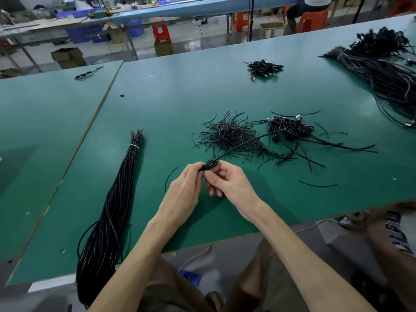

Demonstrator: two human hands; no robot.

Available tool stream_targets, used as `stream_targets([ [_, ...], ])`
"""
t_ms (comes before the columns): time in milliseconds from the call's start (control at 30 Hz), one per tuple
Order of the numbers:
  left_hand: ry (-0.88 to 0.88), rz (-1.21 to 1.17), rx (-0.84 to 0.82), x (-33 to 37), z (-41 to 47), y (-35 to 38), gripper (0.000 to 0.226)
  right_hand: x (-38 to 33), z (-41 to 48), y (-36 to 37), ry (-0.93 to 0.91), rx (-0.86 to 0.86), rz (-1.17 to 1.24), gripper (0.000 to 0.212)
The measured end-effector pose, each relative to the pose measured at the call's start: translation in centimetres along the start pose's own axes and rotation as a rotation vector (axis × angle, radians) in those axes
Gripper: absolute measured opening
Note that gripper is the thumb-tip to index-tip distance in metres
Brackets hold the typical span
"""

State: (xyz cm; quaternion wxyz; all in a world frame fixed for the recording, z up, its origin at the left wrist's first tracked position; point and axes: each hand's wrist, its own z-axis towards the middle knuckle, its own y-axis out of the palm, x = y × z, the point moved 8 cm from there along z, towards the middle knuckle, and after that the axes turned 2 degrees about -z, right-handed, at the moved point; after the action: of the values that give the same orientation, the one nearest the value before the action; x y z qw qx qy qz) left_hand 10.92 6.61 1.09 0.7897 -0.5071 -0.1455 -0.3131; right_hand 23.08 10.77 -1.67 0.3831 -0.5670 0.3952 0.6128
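**Both hands pinch a small coil of black cable near the desk's front edge**

The cable coil [211, 165] is a tight, glossy black loop of thin round cord. It sits above the desk [157, 102], a little in from the middle of the near edge. The left hand [184, 188] pinches its left end between thumb and curled fingers. The right hand [229, 183] grasps its right end, fingers bent round it. A loose tail of the same cord runs up and right from the coil.

Just beyond the hands lies a bristly heap of short ties [229, 138], thin and wiry, with strays scattered round it. Right of that heap is a pile of wound cables [290, 129] with metal plugs showing. A long bundle [112, 210] of smooth black cords, bound by a white band, stretches along the left side and hangs over the near edge. A smaller pile [263, 68] sits near the far edge, and a large bundle [387, 75] fills the far right corner.

The desk top is a matte green mat with pale edging. Behind it is a workshop with a shiny grey floor, orange stools [161, 30] and cardboard boxes [67, 57].
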Motion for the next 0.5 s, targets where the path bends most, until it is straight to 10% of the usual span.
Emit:
stream_targets([
  [500,-0.012,-0.184,0.035,-1.4,0.5,-0.3,0.016,0.1,0.0,0.1,-0.021,0.047,-0.008,0.004],
])
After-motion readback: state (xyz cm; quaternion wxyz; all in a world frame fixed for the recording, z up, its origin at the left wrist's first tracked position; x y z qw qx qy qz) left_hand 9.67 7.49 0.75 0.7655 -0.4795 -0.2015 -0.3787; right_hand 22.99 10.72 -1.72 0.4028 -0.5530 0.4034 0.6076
